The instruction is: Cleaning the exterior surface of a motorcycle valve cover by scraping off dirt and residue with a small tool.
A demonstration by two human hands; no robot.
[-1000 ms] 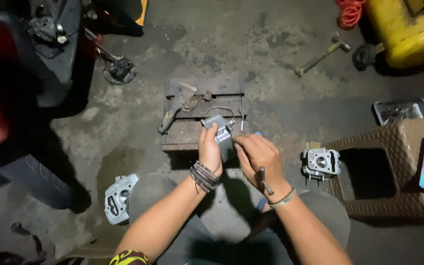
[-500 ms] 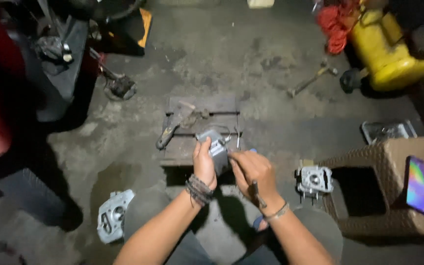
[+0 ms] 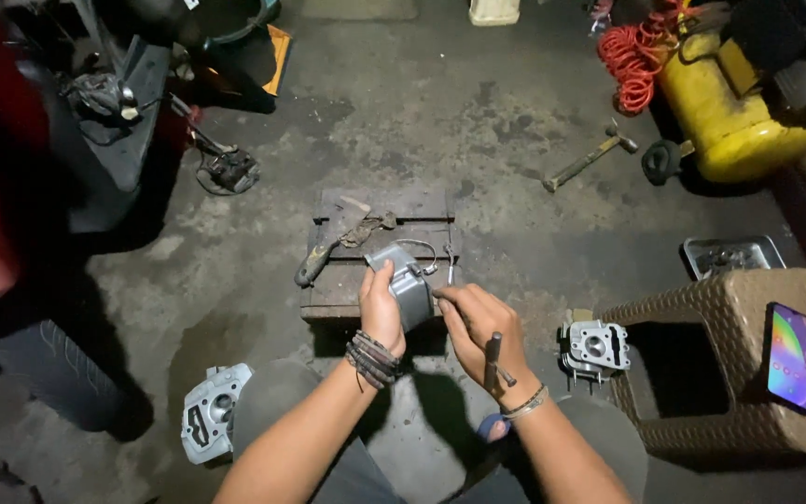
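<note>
- Between the two hands, a grey metal engine cylinder (image 3: 405,283) is held up over the near edge of a low wooden block (image 3: 380,297).
- The cylinder is gripped from its left side by the left hand (image 3: 382,313), whose fingers are wrapped around it; dark bead bracelets (image 3: 370,358) are worn at that wrist.
- The cylinder's right side is touched by the fingertips of the right hand (image 3: 479,329), and a slim dark metal tool (image 3: 493,360) is clamped in the same hand, pointing back toward the wrist.
- Left of the forearms, a cylinder head (image 3: 209,412) is seen lying on the concrete floor (image 3: 515,140); right of them, a second cylinder head (image 3: 595,347) is set just beside a woven stool (image 3: 701,373), on which a phone (image 3: 791,356) is laid.
- Beyond the hands, a scraper (image 3: 328,245) and a wire (image 3: 422,250) are laid on the block.
- Farther off to the right, a hammer (image 3: 590,161) is left near a yellow compressor tank (image 3: 729,107) with a coiled orange hose (image 3: 634,56).
</note>
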